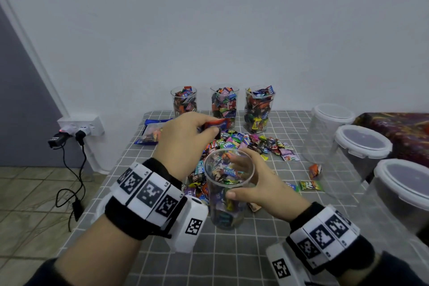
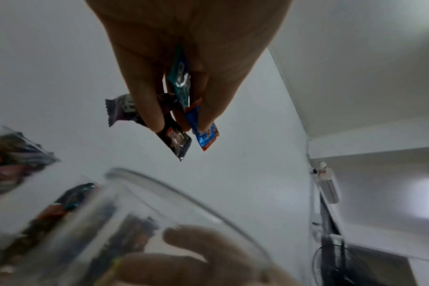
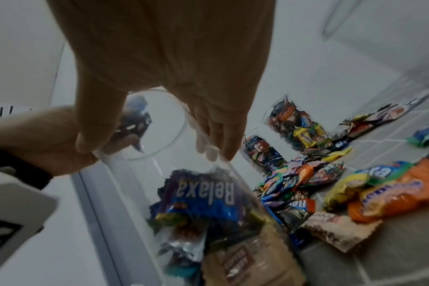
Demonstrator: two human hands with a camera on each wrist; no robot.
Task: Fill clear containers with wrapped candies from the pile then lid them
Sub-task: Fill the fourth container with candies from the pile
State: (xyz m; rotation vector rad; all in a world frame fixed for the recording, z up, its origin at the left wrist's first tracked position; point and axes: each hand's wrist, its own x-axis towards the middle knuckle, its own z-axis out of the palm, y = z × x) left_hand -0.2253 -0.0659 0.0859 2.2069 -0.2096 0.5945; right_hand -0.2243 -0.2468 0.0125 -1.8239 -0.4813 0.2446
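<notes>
My right hand grips a clear container near its rim, thumb in front and fingers behind; it stands on the table, partly filled with wrapped candies. My left hand hovers above and behind the container, pinching several wrapped candies, among them a blue one, a teal one and dark ones. The candy pile lies just behind the container. The container's rim shows below my left fingertips, and my right hand is seen wrapped round the container.
Three filled lidless containers stand at the back by the wall. Three lidded empty tubs line the right side. An opened candy bag lies at the left edge of the checked tablecloth. Stray candies lie on the right.
</notes>
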